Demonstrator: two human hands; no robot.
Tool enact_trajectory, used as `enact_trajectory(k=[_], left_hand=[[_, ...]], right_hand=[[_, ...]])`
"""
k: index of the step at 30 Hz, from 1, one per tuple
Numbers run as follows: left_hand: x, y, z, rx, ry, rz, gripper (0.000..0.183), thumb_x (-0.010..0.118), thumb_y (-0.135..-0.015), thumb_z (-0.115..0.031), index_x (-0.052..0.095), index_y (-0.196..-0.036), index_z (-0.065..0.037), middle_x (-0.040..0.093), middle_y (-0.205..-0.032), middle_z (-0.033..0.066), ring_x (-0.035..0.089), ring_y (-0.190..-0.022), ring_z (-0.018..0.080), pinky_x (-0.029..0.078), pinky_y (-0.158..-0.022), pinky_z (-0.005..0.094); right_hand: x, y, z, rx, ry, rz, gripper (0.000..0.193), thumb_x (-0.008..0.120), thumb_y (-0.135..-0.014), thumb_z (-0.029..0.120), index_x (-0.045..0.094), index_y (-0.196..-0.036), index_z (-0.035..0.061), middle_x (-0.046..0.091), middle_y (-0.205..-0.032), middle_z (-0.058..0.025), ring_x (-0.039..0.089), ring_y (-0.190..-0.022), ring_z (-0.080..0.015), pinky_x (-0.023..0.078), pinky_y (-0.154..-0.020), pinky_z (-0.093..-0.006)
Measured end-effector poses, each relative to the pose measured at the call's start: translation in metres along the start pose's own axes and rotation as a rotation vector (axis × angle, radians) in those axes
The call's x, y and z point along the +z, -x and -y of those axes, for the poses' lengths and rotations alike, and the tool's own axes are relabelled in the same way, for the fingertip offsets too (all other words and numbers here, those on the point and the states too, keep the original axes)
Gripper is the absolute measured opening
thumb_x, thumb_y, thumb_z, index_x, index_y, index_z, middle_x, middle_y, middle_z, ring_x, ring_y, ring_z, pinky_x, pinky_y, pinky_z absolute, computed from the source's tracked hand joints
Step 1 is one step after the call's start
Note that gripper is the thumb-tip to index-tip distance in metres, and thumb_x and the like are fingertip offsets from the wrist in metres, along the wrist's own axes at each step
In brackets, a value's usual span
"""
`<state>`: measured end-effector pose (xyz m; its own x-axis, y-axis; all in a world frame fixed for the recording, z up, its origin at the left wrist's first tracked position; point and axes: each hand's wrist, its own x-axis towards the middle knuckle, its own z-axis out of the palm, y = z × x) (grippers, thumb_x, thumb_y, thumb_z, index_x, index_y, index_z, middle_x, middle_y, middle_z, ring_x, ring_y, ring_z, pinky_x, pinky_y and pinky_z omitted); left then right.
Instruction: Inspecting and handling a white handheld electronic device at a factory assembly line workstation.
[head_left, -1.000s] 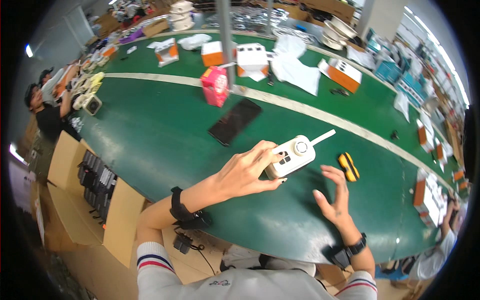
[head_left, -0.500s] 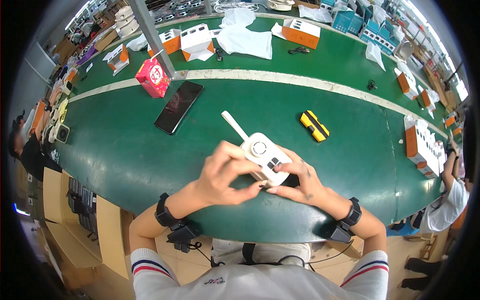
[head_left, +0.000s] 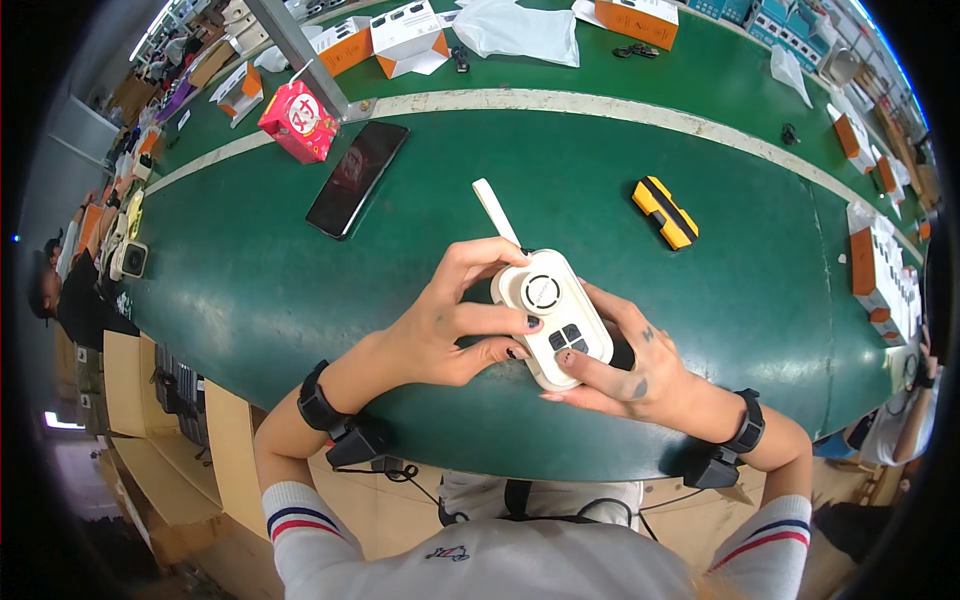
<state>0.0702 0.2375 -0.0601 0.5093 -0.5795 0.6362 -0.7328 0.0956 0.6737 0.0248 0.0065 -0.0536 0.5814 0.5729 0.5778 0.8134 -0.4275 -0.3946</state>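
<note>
Both hands are closed on a white handheld device (head_left: 557, 317) with rounded ends, a raised round disc and a cluster of dark buttons; I cannot make out its exact kind. My left hand (head_left: 445, 325) grips its left side, the index finger bent across its face beside the disc. My right hand (head_left: 640, 370) wraps the right side, one fingertip resting on the lower buttons. A white wrist strap (head_left: 495, 210) sticks out from the far end. The device is held over the green table (head_left: 480, 160), near its front edge. My fingers hide parts of its sides.
A black phone (head_left: 358, 180) lies at the far left, beside a red carton (head_left: 299, 122) and a metal post (head_left: 300, 55). A yellow-and-black object (head_left: 665, 213) rests at the right. Orange-and-white boxes (head_left: 408, 38) stand beyond the pale strip. An open cardboard box (head_left: 235, 440) is at lower left.
The view has shifted, so the table things sit higher in it. The device is turned more upright, and my left fingers have moved up its side and onto its face.
</note>
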Motion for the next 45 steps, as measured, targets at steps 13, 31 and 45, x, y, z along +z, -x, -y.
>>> enact_trajectory(k=[13, 31, 45], left_hand=[[-0.001, 0.005, -0.003, -0.107, -0.105, 0.131, 0.017, 0.057, -0.079, 0.000, 0.056, -0.084, -0.016, 0.035, -0.127, 0.0240, 0.044, -0.117, 0.0499, 0.041, -0.096, 0.0544], [-0.010, 0.003, -0.016, 0.067, -0.272, 0.255, 0.029, 0.043, -0.091, -0.006, 0.045, -0.120, -0.011, 0.027, -0.133, 0.0306, 0.043, -0.119, 0.0474, 0.043, -0.094, 0.0523], [-0.007, 0.001, -0.019, 0.081, -0.318, 0.229, 0.027, 0.045, -0.095, -0.014, 0.047, -0.122, -0.012, 0.028, -0.133, 0.0296, 0.041, -0.120, 0.0469, 0.042, -0.094, 0.0522]], right_hand=[[0.006, 0.005, 0.007, 0.088, -0.183, -0.135, 0.042, 0.072, -0.069, 0.027, 0.058, -0.108, 0.0308, 0.046, -0.118, -0.0211, 0.052, -0.105, -0.0383, 0.046, -0.089, -0.0442], [0.026, 0.006, 0.000, -0.183, -0.237, -0.200, 0.028, 0.069, -0.074, 0.029, 0.067, -0.098, 0.0137, 0.012, -0.136, -0.0441, 0.031, -0.122, -0.0594, 0.045, -0.092, -0.0472], [0.018, 0.005, 0.003, -0.204, -0.138, -0.250, 0.035, 0.063, -0.083, 0.039, 0.063, -0.112, 0.0196, 0.023, -0.136, -0.0403, 0.035, -0.121, -0.0555, 0.044, -0.093, -0.0466]])
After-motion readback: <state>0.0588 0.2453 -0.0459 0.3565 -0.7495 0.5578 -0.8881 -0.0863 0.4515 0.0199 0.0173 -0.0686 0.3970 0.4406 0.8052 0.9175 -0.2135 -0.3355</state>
